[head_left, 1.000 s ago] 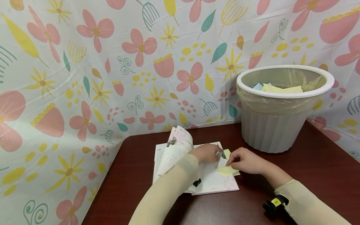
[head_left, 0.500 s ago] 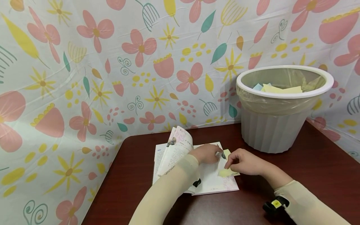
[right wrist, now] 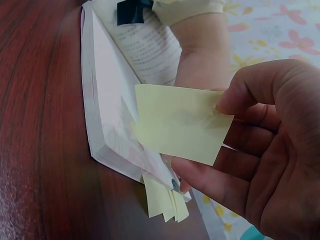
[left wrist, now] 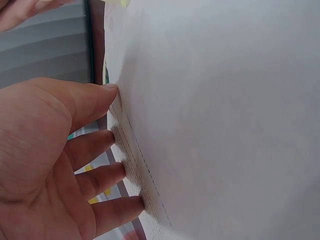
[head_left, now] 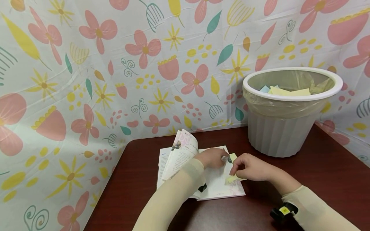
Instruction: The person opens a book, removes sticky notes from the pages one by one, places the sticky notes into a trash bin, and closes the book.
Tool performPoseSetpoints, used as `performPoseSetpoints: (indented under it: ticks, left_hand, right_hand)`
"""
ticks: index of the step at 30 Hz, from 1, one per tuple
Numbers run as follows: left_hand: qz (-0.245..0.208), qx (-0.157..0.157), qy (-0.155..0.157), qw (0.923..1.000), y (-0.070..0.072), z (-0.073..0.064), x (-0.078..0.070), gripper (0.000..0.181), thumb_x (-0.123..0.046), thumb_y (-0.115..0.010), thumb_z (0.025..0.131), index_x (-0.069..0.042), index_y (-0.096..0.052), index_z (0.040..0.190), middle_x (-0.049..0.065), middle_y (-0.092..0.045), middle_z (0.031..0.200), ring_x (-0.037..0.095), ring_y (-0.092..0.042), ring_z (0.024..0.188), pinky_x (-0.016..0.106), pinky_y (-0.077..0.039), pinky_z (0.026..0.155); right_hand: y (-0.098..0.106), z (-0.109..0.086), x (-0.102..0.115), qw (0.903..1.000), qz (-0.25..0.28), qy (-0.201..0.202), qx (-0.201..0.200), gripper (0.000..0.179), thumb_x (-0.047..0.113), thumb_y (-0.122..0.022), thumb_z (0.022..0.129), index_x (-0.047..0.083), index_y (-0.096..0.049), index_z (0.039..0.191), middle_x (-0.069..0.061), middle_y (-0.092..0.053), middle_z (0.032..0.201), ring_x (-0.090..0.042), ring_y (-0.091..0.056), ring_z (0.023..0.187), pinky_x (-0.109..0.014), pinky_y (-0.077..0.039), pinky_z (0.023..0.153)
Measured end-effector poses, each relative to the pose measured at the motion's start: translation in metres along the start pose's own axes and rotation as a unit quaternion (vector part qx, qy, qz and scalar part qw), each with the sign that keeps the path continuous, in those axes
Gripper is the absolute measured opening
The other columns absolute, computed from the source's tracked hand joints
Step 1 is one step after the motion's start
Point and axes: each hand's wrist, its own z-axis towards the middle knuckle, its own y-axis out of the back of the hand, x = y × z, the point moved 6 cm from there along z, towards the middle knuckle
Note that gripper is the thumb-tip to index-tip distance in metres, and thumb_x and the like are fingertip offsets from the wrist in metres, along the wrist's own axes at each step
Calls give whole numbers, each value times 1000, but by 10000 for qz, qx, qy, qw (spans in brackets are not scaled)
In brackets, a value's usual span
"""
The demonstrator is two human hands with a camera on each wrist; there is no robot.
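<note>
An open book (head_left: 215, 187) lies on the table, its left pages curling up. My left hand (head_left: 212, 157) rests on the right page near the upper edge. In the left wrist view, the thumb and fairly straight fingers (left wrist: 127, 205) touch along the page's edge. Over the right margin, my right hand (head_left: 255, 166) pinches a pale yellow sticky note (right wrist: 175, 120) at one corner between thumb and finger. The note stands away from the page in the right wrist view. Several more yellow sticky notes (right wrist: 160, 200) stick out from the book's edge below it.
A grey lined wastebasket (head_left: 277, 134) with a white rim stands at the back right of the dark red table (head_left: 138, 179). Yellow and blue papers (head_left: 289, 92) show inside it. A flower-patterned cloth (head_left: 110, 80) hangs behind the table.
The right fingertips have shifted slightly left and down, and the sticky note has tilted, so less of its face shows in the head view. The left hand and book stay still.
</note>
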Motion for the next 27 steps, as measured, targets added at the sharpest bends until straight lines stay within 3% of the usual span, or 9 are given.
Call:
performPoseSetpoints:
  ticks: [10,27]
  left_hand:
    - [-34,2,-15,10000,0,0,-1,42,-26,-59,101,-31,-62,143,-13,-60,146,4,-53,138,24,-45,112]
    - [98,-66,-104,9999,-1,0,-1,42,-24,-60,101,-30,-62,143,-13,-62,144,3,-55,134,21,-45,110]
  right_hand:
    - [-3,0,8,9999,84,4,84,22,-3,-64,85,11,-81,88,-3,-77,84,2,-58,75,-20,-51,64]
    - [-9,1,17,9994,8,241,265,26,-5,-61,86,13,-79,87,-2,-78,89,1,-64,79,-23,-55,70]
